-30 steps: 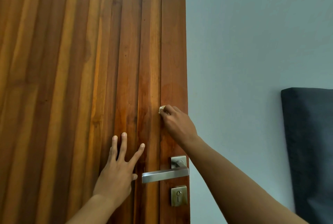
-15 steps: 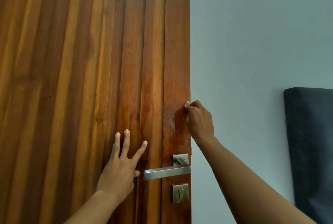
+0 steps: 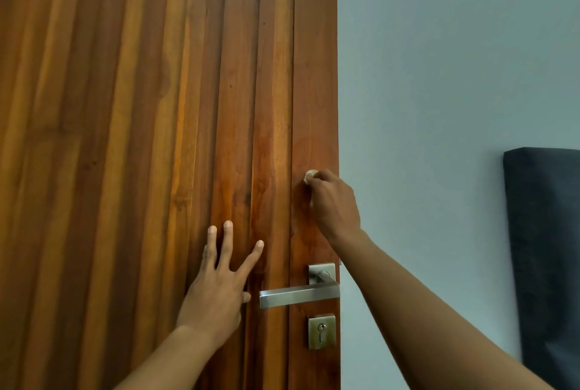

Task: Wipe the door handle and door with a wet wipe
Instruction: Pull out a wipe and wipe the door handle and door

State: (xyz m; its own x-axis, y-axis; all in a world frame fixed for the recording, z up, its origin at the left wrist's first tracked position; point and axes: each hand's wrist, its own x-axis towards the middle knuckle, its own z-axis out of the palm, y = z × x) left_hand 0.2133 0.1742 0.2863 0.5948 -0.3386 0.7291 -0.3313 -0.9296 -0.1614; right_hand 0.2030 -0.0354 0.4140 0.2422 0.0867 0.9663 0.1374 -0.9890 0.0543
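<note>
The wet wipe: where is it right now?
In the head view, the wipe is bunched in the right hand, held against the door near its right edge, above the handle.

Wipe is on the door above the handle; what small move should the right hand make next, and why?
Probably slide the right hand with the wet wipe down the door toward the door handle. The wipe is pressed on the edge plank above the handle, and the left hand lies flat, bracing the door.
</note>
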